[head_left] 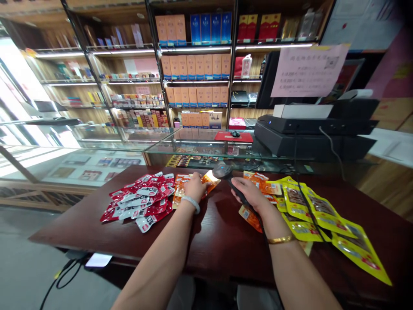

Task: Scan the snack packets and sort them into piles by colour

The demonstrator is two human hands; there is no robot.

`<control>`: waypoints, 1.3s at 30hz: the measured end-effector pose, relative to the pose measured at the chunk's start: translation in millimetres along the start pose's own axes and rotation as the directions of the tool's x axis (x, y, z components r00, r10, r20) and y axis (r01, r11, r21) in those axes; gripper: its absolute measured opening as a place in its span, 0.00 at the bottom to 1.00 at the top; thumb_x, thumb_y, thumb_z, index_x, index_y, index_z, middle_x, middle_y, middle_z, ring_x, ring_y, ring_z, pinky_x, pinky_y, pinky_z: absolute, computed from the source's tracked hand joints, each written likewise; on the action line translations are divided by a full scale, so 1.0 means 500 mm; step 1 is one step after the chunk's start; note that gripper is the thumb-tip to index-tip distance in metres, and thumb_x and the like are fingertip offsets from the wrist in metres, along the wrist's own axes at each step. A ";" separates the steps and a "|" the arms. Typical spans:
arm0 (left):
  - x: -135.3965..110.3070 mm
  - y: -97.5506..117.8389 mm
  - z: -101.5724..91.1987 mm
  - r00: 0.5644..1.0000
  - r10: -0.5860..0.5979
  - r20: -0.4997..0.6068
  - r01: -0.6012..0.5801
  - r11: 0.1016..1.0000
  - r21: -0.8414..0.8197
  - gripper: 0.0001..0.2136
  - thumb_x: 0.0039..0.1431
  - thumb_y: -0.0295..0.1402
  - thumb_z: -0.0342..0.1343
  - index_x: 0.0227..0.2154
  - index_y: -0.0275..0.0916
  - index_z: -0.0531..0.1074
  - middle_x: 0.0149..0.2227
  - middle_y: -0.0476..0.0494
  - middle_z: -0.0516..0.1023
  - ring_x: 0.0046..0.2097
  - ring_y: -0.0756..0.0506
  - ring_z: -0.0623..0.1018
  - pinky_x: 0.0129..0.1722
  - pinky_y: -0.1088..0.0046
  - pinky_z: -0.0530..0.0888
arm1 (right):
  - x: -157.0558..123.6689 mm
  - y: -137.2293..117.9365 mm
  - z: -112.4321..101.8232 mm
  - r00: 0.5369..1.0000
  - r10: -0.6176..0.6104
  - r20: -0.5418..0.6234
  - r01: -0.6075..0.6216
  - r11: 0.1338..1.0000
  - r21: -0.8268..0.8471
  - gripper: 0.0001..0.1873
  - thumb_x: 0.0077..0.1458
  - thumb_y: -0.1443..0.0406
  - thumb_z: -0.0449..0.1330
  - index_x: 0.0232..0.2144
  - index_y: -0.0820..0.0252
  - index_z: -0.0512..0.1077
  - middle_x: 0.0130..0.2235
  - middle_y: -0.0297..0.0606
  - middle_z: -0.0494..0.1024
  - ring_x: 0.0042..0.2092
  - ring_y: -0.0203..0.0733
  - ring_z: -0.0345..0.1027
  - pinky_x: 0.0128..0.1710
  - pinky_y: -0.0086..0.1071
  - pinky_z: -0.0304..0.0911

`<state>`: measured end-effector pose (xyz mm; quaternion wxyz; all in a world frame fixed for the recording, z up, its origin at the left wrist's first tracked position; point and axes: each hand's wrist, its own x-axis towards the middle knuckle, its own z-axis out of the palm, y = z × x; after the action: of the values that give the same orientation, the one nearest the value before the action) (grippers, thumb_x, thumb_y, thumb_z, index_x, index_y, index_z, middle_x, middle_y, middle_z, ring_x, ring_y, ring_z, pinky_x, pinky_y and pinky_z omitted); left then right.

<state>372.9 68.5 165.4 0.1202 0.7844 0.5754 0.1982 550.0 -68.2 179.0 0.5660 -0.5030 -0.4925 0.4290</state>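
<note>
My right hand (248, 193) is wrapped round the handle of a black barcode scanner (222, 170). Light from the scanner falls on an orange snack packet (211, 181), which my left hand (195, 187) grips by its near end. More orange packets (178, 189) lie under and beside my left hand. Left of them is a heap of red and white packets (145, 193). Other orange packets (251, 218) lie around my right hand, partly hidden by it. Large yellow pouches (297, 200) overlap one another to the right, with the scanner's cable near my wrist.
A dark wooden table (203, 245) carries the packets. Behind it stand a glass display counter (193, 142) with a red mouse pad (234, 137) and a black cash register (290, 133). Shelves of boxes (196, 64) line the wall. Cables (69, 269) hang at the lower left.
</note>
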 end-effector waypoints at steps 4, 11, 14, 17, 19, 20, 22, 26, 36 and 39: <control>0.004 -0.002 -0.001 0.999 -0.036 -0.037 0.033 0.997 -0.069 0.23 0.54 0.51 0.58 0.45 0.40 0.65 0.44 0.37 0.79 0.47 0.37 0.79 0.43 0.68 0.67 | 0.001 0.005 0.001 0.999 -0.025 0.020 0.024 1.000 0.013 0.23 0.54 0.45 0.60 0.31 0.59 0.68 0.21 0.27 0.69 0.17 0.29 0.58 0.15 0.23 0.50; 0.002 -0.025 -0.034 0.992 -0.076 -0.102 0.079 0.996 0.028 0.26 0.54 0.50 0.56 0.51 0.39 0.63 0.43 0.33 0.79 0.48 0.33 0.77 0.48 0.58 0.66 | 0.004 0.009 0.003 1.000 -0.014 0.013 0.013 1.000 0.026 0.23 0.52 0.45 0.61 0.31 0.59 0.68 0.20 0.26 0.69 0.16 0.29 0.58 0.14 0.23 0.50; 0.002 -0.049 -0.058 0.972 -0.130 -0.193 0.148 0.986 0.078 0.25 0.55 0.40 0.55 0.55 0.38 0.63 0.47 0.30 0.77 0.52 0.31 0.73 0.50 0.53 0.64 | 0.007 0.012 0.004 1.000 -0.003 0.006 0.002 0.999 0.036 0.23 0.52 0.45 0.62 0.31 0.59 0.68 0.20 0.26 0.68 0.16 0.29 0.58 0.14 0.23 0.49; -0.007 -0.047 -0.069 0.898 -0.174 -0.404 0.219 0.973 0.068 0.29 0.54 0.32 0.54 0.60 0.40 0.59 0.59 0.28 0.67 0.60 0.31 0.65 0.54 0.51 0.61 | 0.007 0.011 0.003 1.000 -0.012 0.006 0.012 0.999 0.039 0.23 0.52 0.44 0.62 0.30 0.58 0.67 0.20 0.26 0.68 0.16 0.29 0.58 0.14 0.23 0.49; -0.018 -0.024 -0.068 0.855 -0.113 -0.506 0.165 0.985 0.059 0.28 0.56 0.33 0.53 0.61 0.42 0.59 0.63 0.32 0.62 0.64 0.33 0.60 0.57 0.52 0.59 | 0.005 0.007 0.003 1.000 -0.025 0.017 0.024 0.999 0.042 0.23 0.52 0.45 0.61 0.29 0.58 0.67 0.20 0.26 0.69 0.16 0.29 0.58 0.15 0.22 0.50; -0.026 -0.007 -0.064 0.865 -0.050 -0.500 0.094 0.994 0.063 0.25 0.57 0.35 0.52 0.59 0.43 0.63 0.62 0.34 0.64 0.63 0.34 0.61 0.57 0.55 0.59 | 0.003 0.004 0.002 0.999 -0.031 0.019 0.030 0.999 0.045 0.23 0.53 0.45 0.61 0.29 0.58 0.67 0.21 0.27 0.69 0.16 0.29 0.58 0.15 0.22 0.50; -0.043 0.029 -0.050 0.930 0.105 -0.351 -0.090 0.994 0.059 0.17 0.61 0.43 0.49 0.47 0.43 0.73 0.53 0.37 0.74 0.57 0.36 0.69 0.54 0.60 0.63 | 0.000 -0.007 0.001 0.999 -0.036 0.003 0.036 0.998 0.050 0.23 0.52 0.45 0.61 0.28 0.58 0.66 0.21 0.27 0.69 0.16 0.29 0.58 0.15 0.23 0.50; -0.083 0.088 -0.013 0.906 0.407 0.115 -0.403 0.913 -0.063 0.26 0.61 0.55 0.44 0.26 0.41 0.76 0.30 0.40 0.79 0.38 0.41 0.77 0.39 0.69 0.66 | -0.009 -0.043 -0.006 0.995 -0.049 -0.089 0.051 0.999 0.015 0.24 0.52 0.43 0.60 0.26 0.57 0.64 0.19 0.26 0.67 0.16 0.29 0.57 0.14 0.23 0.50; -0.134 0.126 0.054 0.700 0.624 0.348 -0.493 0.774 -0.397 0.14 0.55 0.47 0.54 0.30 0.41 0.76 0.31 0.47 0.79 0.34 0.46 0.75 0.34 0.74 0.66 | -0.195 -0.111 -0.019 0.946 -0.045 -0.322 0.018 0.996 -0.086 0.18 0.57 0.47 0.58 0.32 0.55 0.70 0.21 0.30 0.68 0.19 0.34 0.57 0.17 0.28 0.54; -0.123 0.123 0.068 0.750 0.544 0.377 -0.284 0.779 -0.558 0.15 0.57 0.45 0.51 0.30 0.39 0.73 0.27 0.49 0.77 0.29 0.48 0.73 0.31 0.75 0.67 | -0.286 -0.074 -0.012 0.915 0.028 -0.402 -0.078 0.991 -0.107 0.20 0.56 0.47 0.59 0.41 0.53 0.73 0.20 0.29 0.67 0.19 0.36 0.57 0.18 0.31 0.56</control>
<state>425.0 -7.4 150.0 0.4070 0.8653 0.2603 0.1335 534.4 -213.8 197.8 0.6114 -0.6263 -0.3778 0.3021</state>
